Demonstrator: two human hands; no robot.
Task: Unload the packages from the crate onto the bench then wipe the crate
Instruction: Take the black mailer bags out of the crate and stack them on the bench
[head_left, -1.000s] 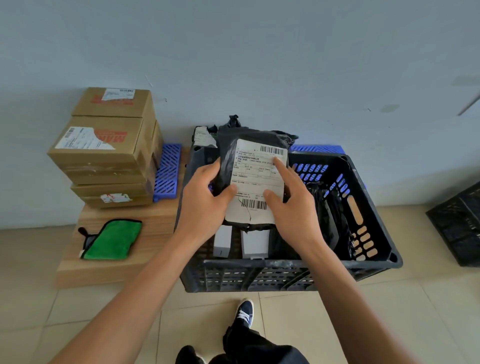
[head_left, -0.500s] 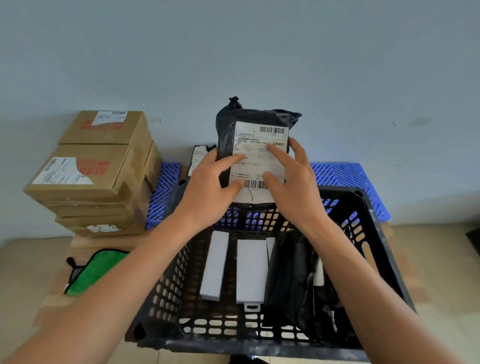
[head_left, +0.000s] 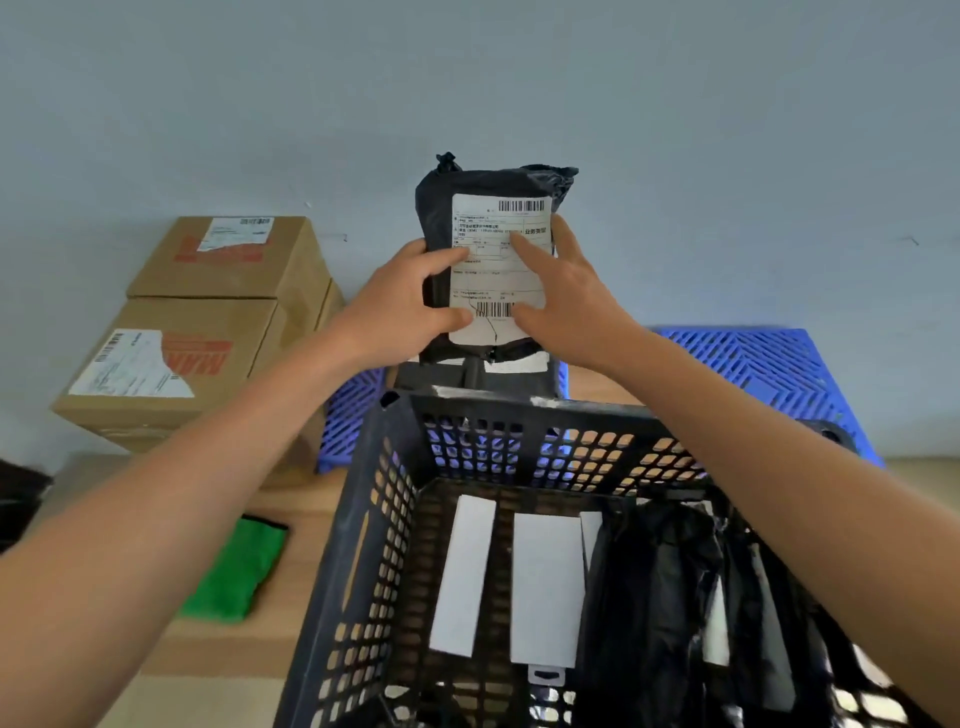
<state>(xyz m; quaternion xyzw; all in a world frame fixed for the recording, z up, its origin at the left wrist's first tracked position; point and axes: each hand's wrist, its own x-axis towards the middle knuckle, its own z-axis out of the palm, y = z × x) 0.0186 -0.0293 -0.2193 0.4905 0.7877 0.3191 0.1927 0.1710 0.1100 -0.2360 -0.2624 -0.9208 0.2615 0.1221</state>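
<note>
Both hands hold one black package (head_left: 493, 260) upright above the far rim of the black crate (head_left: 395, 519), in front of the wall. The left hand (head_left: 395, 306) grips its left edge, with the thumb lying across the white shipping label (head_left: 498, 249) and the other fingers curled behind, out of sight. The right hand (head_left: 566, 296) grips the right edge; its index finger lies flat on the label, the thumb presses near the lower barcode, and the remaining fingers go round the back. The package is therefore between the two palms, its label facing the camera. Just under it, beyond the crate, another dark package (head_left: 483, 376) with white strips lies on the worktop (head_left: 291, 512), but the held package and the crate rim hide most of it. Inside the crate two white flat boxes (head_left: 545, 587) lie side by side, and crumpled black bags (head_left: 670, 582) fill the right part; how many bags there are I cannot tell. The near side of the crate is cut off by the lower edge. At the left, stacked cardboard boxes (head_left: 197, 332) and a green cloth (head_left: 234, 577) rest on the worktop.
</note>
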